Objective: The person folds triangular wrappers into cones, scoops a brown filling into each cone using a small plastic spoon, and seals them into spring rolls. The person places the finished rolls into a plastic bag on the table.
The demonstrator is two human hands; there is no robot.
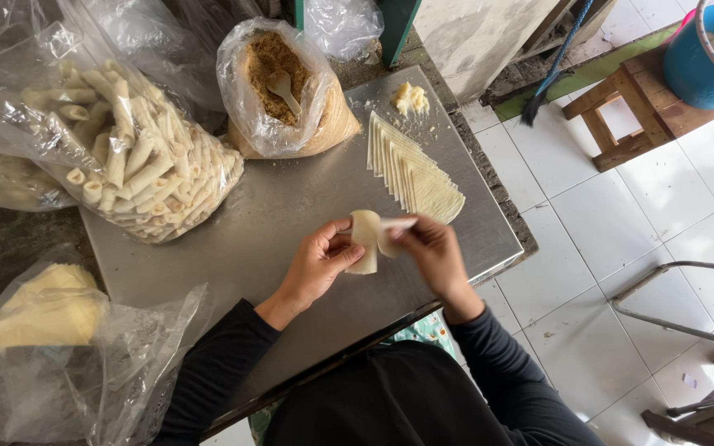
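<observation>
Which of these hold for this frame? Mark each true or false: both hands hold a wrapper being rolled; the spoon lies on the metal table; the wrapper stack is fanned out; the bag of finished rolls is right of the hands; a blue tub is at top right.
1. Both hands, left hand and right hand, hold a half-rolled wrapper. True.
2. The spoon lies on the metal table. False: it sits in the bag of brown filling.
3. The wrapper stack is fanned out. True.
4. The bag of finished rolls is right of the hands. False: left.
5. A blue tub is top right. True.
</observation>
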